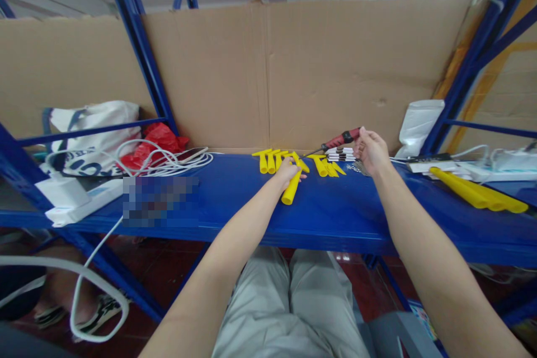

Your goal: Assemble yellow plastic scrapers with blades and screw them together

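My left hand (289, 172) is closed round a yellow plastic tube (289, 194), its open round end towards me. My right hand (372, 148) pinches the rear end of a red-and-black screwdriver (342, 139). The screwdriver's thin dark shaft slants down left towards the top of the held tube; whether its tip touches is too small to tell. Just left of my left hand lie several yellow T-shaped pieces (267, 162). More yellow pieces (322, 165) lie between my hands. Small metal bits (354, 167) are beside my right hand, near a stack of white-and-dark packets (340, 154).
The blue shelf top (235, 201) backs onto a cardboard panel (327, 72). At left are coiled white cables (184, 163), a power strip (90, 201), a red bag (161, 142) and a cloth bag (98, 128). At right lie more yellow tubes (478, 193) and a white pouch (420, 123).
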### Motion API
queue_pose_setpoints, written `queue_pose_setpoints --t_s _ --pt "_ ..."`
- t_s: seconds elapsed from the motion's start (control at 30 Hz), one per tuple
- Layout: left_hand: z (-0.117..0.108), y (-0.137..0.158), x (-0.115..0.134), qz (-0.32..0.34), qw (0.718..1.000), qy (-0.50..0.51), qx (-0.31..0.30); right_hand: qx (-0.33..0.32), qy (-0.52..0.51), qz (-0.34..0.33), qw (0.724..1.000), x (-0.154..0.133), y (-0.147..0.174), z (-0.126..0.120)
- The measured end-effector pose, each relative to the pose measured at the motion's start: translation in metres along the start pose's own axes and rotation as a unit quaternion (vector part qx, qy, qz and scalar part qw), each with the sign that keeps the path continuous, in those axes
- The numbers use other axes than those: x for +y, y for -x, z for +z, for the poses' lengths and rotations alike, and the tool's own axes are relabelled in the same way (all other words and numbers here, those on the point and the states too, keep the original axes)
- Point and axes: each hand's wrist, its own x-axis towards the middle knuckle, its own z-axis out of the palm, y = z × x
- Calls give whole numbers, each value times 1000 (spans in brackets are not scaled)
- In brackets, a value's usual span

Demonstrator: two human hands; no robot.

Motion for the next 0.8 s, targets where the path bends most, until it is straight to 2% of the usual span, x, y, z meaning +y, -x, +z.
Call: queue_pose_setpoints --t_s 0.17,0.53,0.8 --pt "0 3 2 -4 1000 -1 2 27 -9 20 999 2 -4 -1" --pt "1 5 4 2 1000 -16 -5 -8 -39 45 998 -6 5 4" --pt "1 4 3 2 1000 -28 -2 -19 -34 34 999 -3 1 0"
